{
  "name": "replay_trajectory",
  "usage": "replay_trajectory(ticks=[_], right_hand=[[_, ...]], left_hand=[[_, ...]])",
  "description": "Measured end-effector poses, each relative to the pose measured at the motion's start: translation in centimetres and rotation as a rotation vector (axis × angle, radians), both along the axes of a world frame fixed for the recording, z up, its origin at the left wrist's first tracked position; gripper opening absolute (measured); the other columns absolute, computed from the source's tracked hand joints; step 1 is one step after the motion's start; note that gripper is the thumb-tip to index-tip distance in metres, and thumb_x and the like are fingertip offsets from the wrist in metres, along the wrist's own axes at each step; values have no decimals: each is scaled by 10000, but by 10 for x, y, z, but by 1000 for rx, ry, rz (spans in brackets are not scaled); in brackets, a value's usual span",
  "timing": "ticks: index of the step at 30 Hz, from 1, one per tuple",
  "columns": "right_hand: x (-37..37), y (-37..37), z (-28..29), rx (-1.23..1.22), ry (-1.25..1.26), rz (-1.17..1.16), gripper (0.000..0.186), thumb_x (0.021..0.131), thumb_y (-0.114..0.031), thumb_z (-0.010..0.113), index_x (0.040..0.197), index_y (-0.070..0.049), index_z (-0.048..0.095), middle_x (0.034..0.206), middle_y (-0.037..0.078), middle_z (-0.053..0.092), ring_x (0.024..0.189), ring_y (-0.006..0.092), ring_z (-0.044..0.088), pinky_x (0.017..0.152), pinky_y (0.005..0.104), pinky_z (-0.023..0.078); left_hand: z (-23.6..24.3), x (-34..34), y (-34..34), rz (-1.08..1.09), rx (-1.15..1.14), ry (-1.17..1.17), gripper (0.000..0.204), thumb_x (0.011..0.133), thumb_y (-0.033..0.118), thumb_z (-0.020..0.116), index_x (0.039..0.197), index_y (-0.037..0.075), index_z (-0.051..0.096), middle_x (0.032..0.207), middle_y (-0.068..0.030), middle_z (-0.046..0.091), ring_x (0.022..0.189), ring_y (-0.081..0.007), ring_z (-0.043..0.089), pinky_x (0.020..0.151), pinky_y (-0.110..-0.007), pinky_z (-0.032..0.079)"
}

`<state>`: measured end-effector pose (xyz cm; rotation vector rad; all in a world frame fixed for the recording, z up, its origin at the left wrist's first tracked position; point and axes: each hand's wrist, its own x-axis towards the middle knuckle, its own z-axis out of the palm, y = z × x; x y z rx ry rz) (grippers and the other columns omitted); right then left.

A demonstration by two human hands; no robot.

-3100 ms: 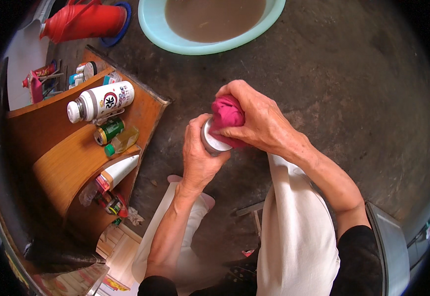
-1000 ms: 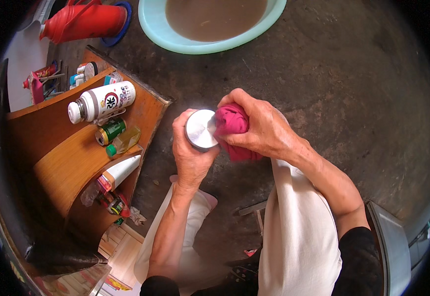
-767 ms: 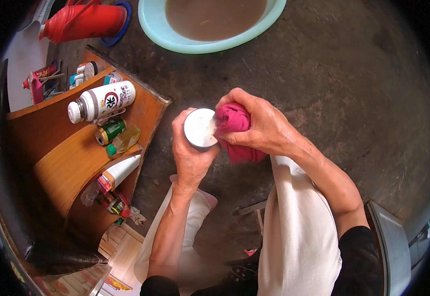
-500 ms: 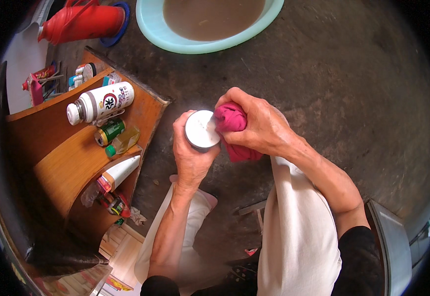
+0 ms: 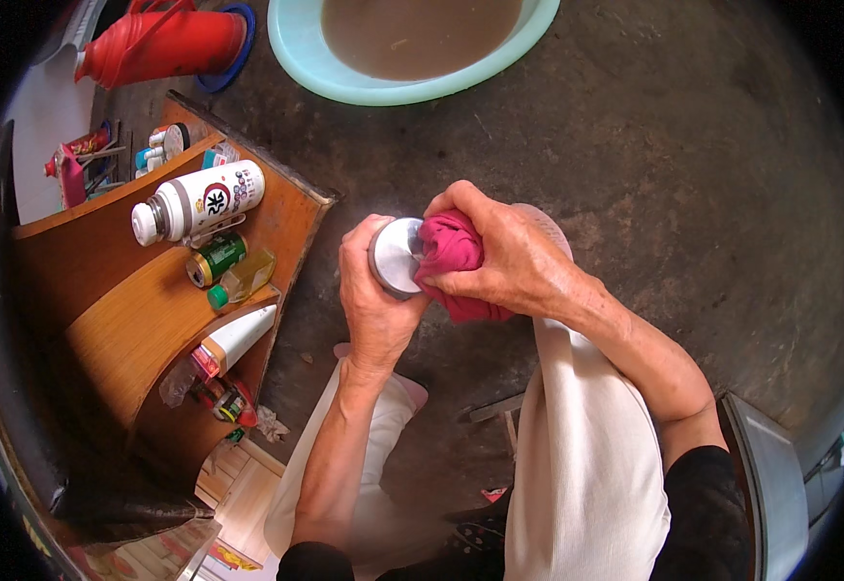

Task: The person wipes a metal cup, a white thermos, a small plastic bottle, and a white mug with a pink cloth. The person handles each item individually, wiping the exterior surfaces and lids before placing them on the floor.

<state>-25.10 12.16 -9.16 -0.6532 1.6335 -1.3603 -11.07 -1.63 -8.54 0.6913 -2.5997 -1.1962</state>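
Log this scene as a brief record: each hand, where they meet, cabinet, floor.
Left hand: wrapped around a round silvery-topped container
Right hand: gripping a crumpled magenta cloth
Contact: cloth against the container's right edge
Wooden cabinet: white flask, green can, green-capped bottle
Floor: pale green basin holding brownish water
Upper left: red flask

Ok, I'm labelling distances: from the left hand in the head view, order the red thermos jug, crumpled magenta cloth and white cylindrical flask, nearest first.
1. Crumpled magenta cloth: just right, in the right hand.
2. White cylindrical flask: left, on wooden shelving.
3. Red thermos jug: farther, upper left.
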Motion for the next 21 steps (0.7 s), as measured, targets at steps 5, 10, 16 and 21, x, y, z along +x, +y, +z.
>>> replay_trajectory(ticks=[5, 10, 16, 21], right_hand=[[-1, -2, -3, 6, -9, 19, 516, 709, -177, 801, 1128, -25, 542, 981, 163, 674, 926, 303, 682, 828, 382, 544], [5, 0, -3, -41, -1, -48, 516, 709, -190, 800, 1123, -19, 543, 965, 165, 669, 907, 293, 678, 817, 377, 539], [10, -2, -1, 57, -15, -67, 502, 721, -218, 821, 1104, -27, 559, 946, 148, 664, 890, 264, 674, 800, 368, 548], [9, -3, -11, -13, -47, -127, 471, 737, -271, 812, 1066, -29, 578, 927, 123, 664, 864, 245, 674, 783, 361, 550]], left_hand=[[-7, 7, -1, 21, 61, -26, 799, 593, -15, 879, 1284, 57, 484, 1233, -142, 564, 1136, -313, 582, 973, -409, 480], [-3, 5, -1, -19, -3, -27, 798, 595, 4, 882, 1284, 60, 484, 1247, -151, 561, 1140, -320, 573, 971, -415, 476], [-2, 3, -4, -75, -131, -21, 791, 595, 19, 882, 1281, 66, 490, 1249, -155, 561, 1146, -335, 560, 985, -433, 457], [-4, 4, -2, -58, -24, -18, 774, 598, -4, 860, 1277, 70, 498, 1253, -154, 565, 1154, -344, 550, 989, -441, 447]])
